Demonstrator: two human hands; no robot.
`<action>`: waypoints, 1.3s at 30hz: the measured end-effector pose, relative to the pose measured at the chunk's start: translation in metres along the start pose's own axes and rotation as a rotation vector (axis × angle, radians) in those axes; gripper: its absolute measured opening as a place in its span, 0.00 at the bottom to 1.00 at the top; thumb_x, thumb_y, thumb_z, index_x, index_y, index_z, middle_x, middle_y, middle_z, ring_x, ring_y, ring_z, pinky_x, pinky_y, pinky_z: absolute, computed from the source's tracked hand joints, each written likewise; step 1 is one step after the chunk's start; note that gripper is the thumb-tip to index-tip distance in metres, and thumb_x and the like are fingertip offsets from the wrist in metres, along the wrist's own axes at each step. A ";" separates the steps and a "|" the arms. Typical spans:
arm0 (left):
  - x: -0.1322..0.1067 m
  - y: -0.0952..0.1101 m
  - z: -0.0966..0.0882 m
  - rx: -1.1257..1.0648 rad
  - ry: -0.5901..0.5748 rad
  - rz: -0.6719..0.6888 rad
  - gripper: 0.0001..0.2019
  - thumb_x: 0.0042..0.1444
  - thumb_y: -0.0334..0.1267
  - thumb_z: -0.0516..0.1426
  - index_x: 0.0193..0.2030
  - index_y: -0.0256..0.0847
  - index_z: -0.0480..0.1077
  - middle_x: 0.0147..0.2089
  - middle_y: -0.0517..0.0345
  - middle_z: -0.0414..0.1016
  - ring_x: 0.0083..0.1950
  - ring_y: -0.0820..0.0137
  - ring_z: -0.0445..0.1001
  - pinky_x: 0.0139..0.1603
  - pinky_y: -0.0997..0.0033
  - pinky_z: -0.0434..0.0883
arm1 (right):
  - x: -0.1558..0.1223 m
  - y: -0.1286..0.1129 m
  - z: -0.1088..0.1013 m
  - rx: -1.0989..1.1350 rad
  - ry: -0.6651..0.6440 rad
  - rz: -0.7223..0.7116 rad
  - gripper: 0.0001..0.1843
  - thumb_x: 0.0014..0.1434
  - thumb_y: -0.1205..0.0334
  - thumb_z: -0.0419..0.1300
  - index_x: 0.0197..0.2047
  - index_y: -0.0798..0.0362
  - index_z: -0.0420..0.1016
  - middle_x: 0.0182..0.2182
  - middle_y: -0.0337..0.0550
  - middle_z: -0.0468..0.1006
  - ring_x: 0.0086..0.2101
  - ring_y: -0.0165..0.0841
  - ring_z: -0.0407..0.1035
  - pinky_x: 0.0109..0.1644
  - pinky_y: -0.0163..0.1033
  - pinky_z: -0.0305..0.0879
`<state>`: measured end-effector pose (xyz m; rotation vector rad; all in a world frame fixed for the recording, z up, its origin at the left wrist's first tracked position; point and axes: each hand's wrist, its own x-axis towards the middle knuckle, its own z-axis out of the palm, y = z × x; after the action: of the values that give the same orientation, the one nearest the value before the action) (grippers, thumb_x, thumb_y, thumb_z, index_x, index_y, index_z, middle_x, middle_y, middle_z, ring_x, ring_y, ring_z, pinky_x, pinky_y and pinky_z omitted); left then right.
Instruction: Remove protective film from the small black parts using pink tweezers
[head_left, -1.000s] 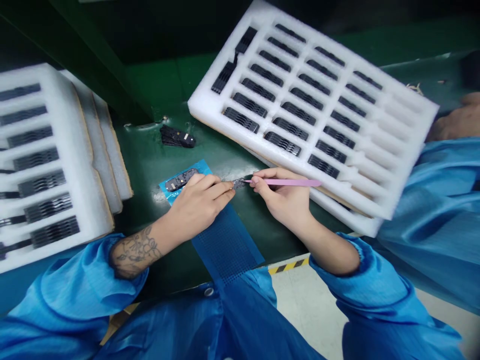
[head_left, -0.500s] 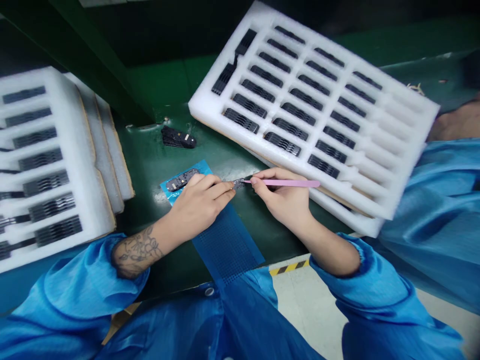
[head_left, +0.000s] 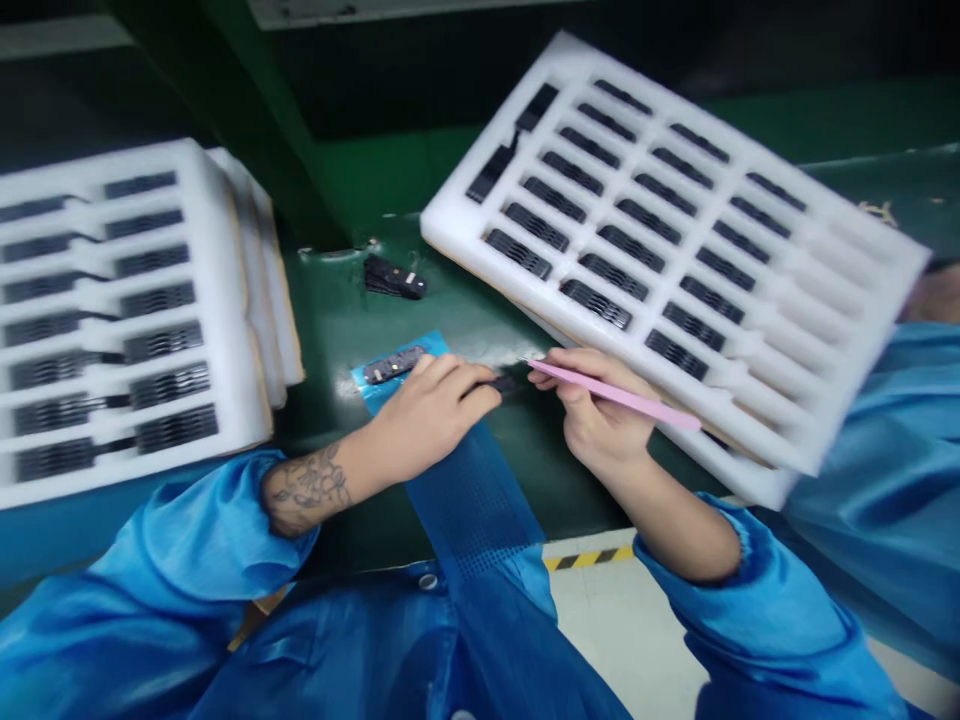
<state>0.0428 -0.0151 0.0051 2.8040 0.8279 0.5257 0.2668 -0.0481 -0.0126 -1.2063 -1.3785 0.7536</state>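
Note:
My left hand [head_left: 435, 410] rests on a long blue perforated strip [head_left: 465, 490], its fingers pinched on a small dark part [head_left: 504, 384]. My right hand [head_left: 600, 415] is closed round pink tweezers [head_left: 615, 395]. The tweezers' tip sits just above and to the right of the small part, lifted off it. Another dark flat part [head_left: 392, 365] lies on the far end of the blue strip, beyond my left knuckles.
A white foam tray [head_left: 847, 330] with rows of dark parts leans at the right. Stacked foam trays [head_left: 225, 290] with parts stand at the left. A dark part [head_left: 394, 278] lies on the green bench. Another person's blue sleeve [head_left: 892, 480] is at the right.
The camera view has shifted, so everything sits further right. The tweezers' tip has lifted away from the small part and the tweezers now tilt downward to the right.

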 end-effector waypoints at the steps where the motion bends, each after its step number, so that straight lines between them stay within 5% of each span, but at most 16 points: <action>1: -0.001 0.002 -0.001 -0.040 0.005 0.012 0.08 0.69 0.30 0.53 0.46 0.38 0.74 0.53 0.51 0.78 0.49 0.64 0.73 0.47 0.62 0.70 | -0.001 0.000 0.000 -0.030 -0.019 -0.059 0.16 0.63 0.47 0.65 0.50 0.44 0.82 0.37 0.45 0.84 0.35 0.41 0.80 0.39 0.48 0.78; 5: -0.011 0.011 -0.016 -0.250 0.096 -0.032 0.08 0.68 0.27 0.53 0.48 0.36 0.73 0.47 0.53 0.78 0.47 0.70 0.75 0.52 0.70 0.74 | -0.007 0.003 -0.001 -0.042 -0.018 -0.190 0.18 0.63 0.46 0.64 0.53 0.43 0.82 0.38 0.47 0.85 0.34 0.42 0.80 0.35 0.49 0.77; 9: -0.033 0.012 -0.045 -0.282 0.250 -0.346 0.10 0.67 0.29 0.56 0.53 0.38 0.71 0.46 0.55 0.78 0.46 0.72 0.76 0.49 0.72 0.76 | -0.001 -0.004 -0.004 0.007 0.023 -0.242 0.17 0.66 0.48 0.61 0.53 0.43 0.82 0.27 0.41 0.82 0.25 0.37 0.77 0.28 0.45 0.75; 11: -0.046 0.009 -0.054 -0.242 0.262 -0.530 0.10 0.68 0.30 0.55 0.53 0.40 0.72 0.44 0.57 0.77 0.43 0.73 0.77 0.45 0.73 0.76 | 0.012 -0.014 0.003 -0.081 -0.068 -0.276 0.12 0.67 0.54 0.61 0.51 0.43 0.82 0.26 0.39 0.82 0.26 0.36 0.78 0.31 0.43 0.76; 14: -0.059 0.002 -0.054 -0.157 0.271 -0.665 0.10 0.69 0.32 0.52 0.53 0.40 0.72 0.44 0.56 0.76 0.43 0.71 0.76 0.46 0.69 0.76 | 0.038 -0.027 0.029 -0.213 -0.368 -0.336 0.07 0.62 0.62 0.67 0.44 0.47 0.78 0.41 0.45 0.85 0.41 0.40 0.81 0.47 0.46 0.78; 17: -0.065 -0.005 -0.043 -0.117 0.249 -0.668 0.11 0.68 0.31 0.52 0.52 0.39 0.72 0.44 0.55 0.75 0.44 0.69 0.76 0.47 0.68 0.75 | 0.055 -0.023 0.062 -0.244 -0.620 -0.390 0.17 0.53 0.62 0.73 0.39 0.50 0.69 0.50 0.53 0.82 0.52 0.47 0.76 0.52 0.52 0.74; 21: -0.067 -0.010 -0.030 -0.106 0.216 -0.647 0.09 0.67 0.33 0.55 0.50 0.39 0.74 0.43 0.55 0.73 0.44 0.69 0.75 0.45 0.69 0.75 | 0.053 -0.001 0.086 -0.269 -0.642 -0.458 0.16 0.58 0.67 0.68 0.34 0.48 0.61 0.42 0.46 0.84 0.42 0.43 0.77 0.45 0.48 0.71; 29: -0.069 -0.011 -0.027 0.055 0.123 -0.523 0.11 0.68 0.40 0.57 0.52 0.38 0.73 0.47 0.52 0.77 0.49 0.63 0.75 0.51 0.62 0.74 | 0.042 0.007 0.075 -0.262 -0.579 -0.618 0.11 0.64 0.66 0.62 0.35 0.48 0.62 0.42 0.47 0.84 0.41 0.39 0.79 0.43 0.45 0.71; 34: -0.070 -0.009 -0.026 0.117 0.089 -0.463 0.14 0.67 0.41 0.57 0.55 0.38 0.70 0.50 0.51 0.77 0.49 0.62 0.76 0.49 0.63 0.75 | 0.047 0.002 0.065 -0.212 -0.567 -0.577 0.16 0.59 0.58 0.69 0.37 0.48 0.62 0.49 0.50 0.83 0.47 0.42 0.78 0.48 0.49 0.70; 39: -0.072 -0.001 -0.023 0.132 0.067 -0.433 0.10 0.69 0.40 0.54 0.52 0.39 0.71 0.49 0.54 0.78 0.49 0.65 0.77 0.51 0.66 0.74 | 0.046 -0.003 0.059 -0.255 -0.655 -0.561 0.14 0.60 0.64 0.67 0.34 0.48 0.63 0.43 0.46 0.85 0.42 0.40 0.79 0.47 0.48 0.71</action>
<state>-0.0226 -0.0523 0.0060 2.6070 1.4811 0.5064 0.2146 0.0054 -0.0071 -0.6992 -2.2848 0.5939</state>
